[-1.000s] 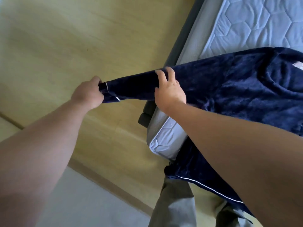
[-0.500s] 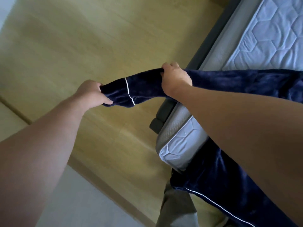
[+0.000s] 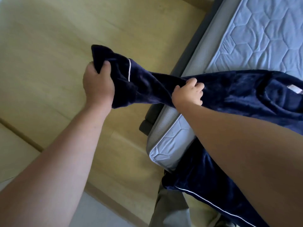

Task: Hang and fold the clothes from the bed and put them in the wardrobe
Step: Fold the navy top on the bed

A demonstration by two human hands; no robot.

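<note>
While most of the navy fleece top (image 3: 237, 95) lies spread over the near corner of the mattress (image 3: 262, 38), its sleeve (image 3: 147, 86) is drawn out past the bed's edge and held in the air above the floor (image 3: 49, 46). At the white-piped cuff (image 3: 121, 69) the left grip (image 3: 98, 86) is clamped, thumb and fingers pinching bunched cloth. Farther up the same sleeve, near the shoulder, the right grip (image 3: 188, 94) is clamped too, fingers hooked over the upper edge. Between them the sleeve runs fairly taut with a slight twist. A white label (image 3: 294, 90) shows at the neck, and the hem (image 3: 196, 184), edged with white piping, hangs off the mattress corner by the person's grey trousers (image 3: 168, 208).

By my reading, this is the straightening of a sleeve ahead of a fold, early in the handling of this garment. Next, the sleeve likely needs to be untwisted and laid flat across the body of the top. Thick pile of this sort will slump rather than crease, so both ends want guiding down together.

Quilted pale-blue fabric covers the mattress, which sits on a dark bed frame (image 3: 196, 51). Yellowish wood-look boards make up the floor.
</note>
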